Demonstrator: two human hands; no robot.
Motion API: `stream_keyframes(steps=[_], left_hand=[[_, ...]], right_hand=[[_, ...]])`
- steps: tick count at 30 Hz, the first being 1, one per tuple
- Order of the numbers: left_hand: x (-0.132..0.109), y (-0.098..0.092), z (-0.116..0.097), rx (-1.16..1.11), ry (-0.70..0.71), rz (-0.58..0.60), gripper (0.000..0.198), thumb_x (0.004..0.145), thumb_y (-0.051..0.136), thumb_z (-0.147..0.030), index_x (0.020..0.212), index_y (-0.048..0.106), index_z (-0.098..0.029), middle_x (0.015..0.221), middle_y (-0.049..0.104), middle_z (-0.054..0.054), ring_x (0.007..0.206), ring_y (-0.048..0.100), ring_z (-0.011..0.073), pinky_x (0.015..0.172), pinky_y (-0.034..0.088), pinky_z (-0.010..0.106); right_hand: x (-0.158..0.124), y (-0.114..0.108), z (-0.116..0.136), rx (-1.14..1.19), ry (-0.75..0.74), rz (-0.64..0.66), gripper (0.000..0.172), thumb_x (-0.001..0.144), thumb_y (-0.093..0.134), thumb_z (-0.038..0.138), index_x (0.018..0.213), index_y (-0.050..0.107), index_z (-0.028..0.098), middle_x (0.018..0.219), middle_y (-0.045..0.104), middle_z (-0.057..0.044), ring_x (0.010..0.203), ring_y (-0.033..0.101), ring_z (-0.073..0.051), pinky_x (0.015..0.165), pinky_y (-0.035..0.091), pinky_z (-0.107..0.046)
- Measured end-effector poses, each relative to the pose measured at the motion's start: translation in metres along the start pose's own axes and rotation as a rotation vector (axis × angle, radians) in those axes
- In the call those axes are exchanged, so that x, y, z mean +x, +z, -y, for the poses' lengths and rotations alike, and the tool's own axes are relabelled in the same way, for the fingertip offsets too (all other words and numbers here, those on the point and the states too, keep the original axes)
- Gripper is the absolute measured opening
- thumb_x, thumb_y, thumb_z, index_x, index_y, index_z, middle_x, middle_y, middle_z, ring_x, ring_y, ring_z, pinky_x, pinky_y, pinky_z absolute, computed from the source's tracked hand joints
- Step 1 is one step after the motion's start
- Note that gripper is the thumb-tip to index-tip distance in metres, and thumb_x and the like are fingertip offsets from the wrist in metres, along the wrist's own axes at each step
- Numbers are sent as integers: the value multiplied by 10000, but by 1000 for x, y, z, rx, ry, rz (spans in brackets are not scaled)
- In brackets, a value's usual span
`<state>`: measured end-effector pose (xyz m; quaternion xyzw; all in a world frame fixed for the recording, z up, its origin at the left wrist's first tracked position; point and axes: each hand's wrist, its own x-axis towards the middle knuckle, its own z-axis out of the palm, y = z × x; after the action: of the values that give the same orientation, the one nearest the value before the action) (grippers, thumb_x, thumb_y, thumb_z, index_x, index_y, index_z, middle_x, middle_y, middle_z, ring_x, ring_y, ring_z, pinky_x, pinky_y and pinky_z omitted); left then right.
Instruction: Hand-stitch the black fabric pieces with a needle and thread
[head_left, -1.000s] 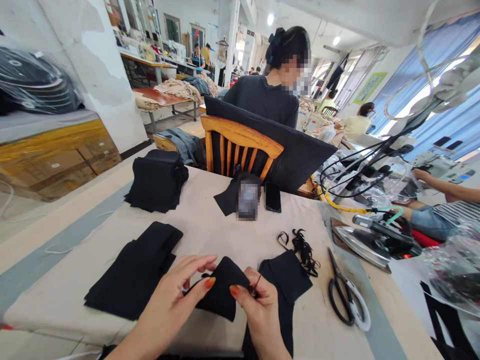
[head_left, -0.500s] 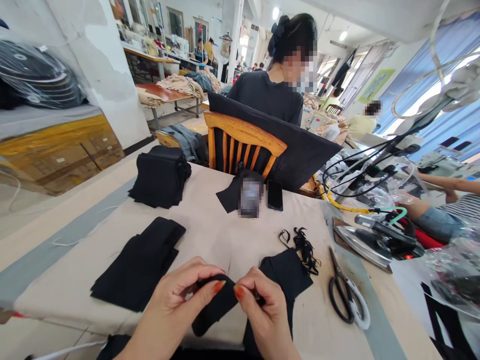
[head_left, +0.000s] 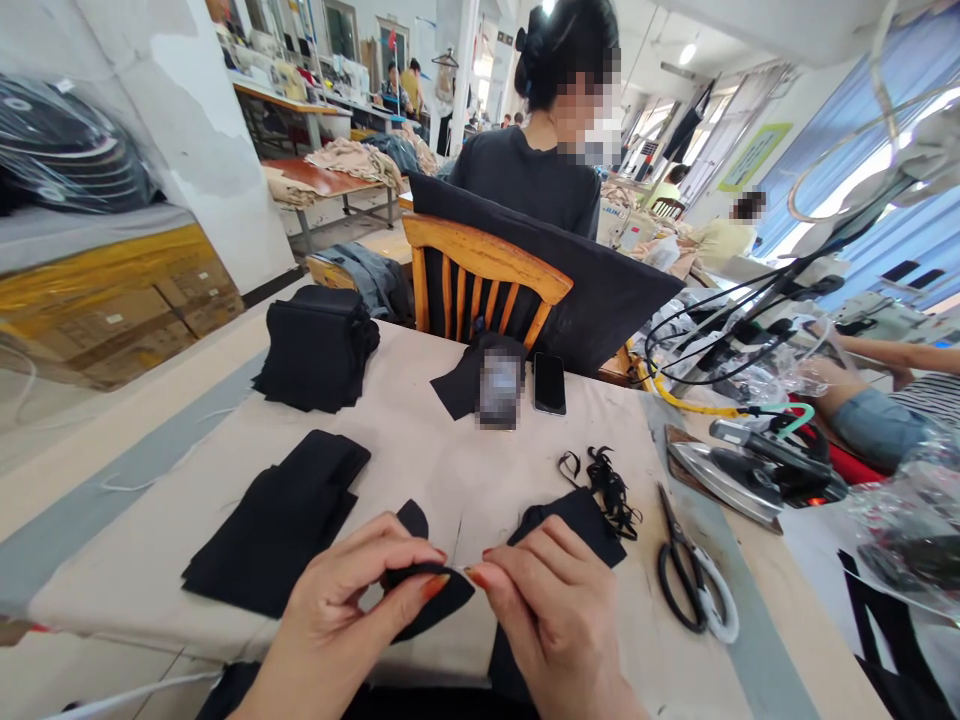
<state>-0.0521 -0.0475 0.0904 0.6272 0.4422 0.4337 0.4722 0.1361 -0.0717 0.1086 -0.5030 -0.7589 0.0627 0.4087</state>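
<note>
My left hand (head_left: 349,605) pinches a small black fabric piece (head_left: 446,605) between thumb and fingers, its edge folded over and its pointed end toward the right. Close to that end, my right hand (head_left: 559,600) has thumb and forefinger pressed together; what lies in the pinch is too small to make out. Beneath and behind the right hand rest black cloth pieces (head_left: 592,530), partly covered by it. A flat pile of black cut pieces (head_left: 274,520) lies left of my left hand.
A taller black fabric stack (head_left: 315,350) stands at the back left. Narrow black strips (head_left: 609,490), scissors (head_left: 694,585) and an iron (head_left: 739,480) on its rest are to the right. A phone (head_left: 549,385) lies near the wooden chair (head_left: 487,255), where a person (head_left: 517,165) sits.
Both hands have turned, and the fabric piece is now tilted, showing its folded edge and pointed end. The right hand has rolled over so its back shows; a dark thing in its palm is now hidden.
</note>
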Motion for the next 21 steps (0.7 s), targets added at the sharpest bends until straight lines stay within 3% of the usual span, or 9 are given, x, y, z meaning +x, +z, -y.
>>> stream_keyframes(steps=[21], left_hand=[[1,0,1,36,14,31,143,821,663,-232,831,748,-346,670,594,-29,554,560,135,465,435,201]], right_hand=[[5,4,-1,-14,-17,31,201,932,560,206,760,660,178,583,561,-20,564,456,-148,564,334,-295]])
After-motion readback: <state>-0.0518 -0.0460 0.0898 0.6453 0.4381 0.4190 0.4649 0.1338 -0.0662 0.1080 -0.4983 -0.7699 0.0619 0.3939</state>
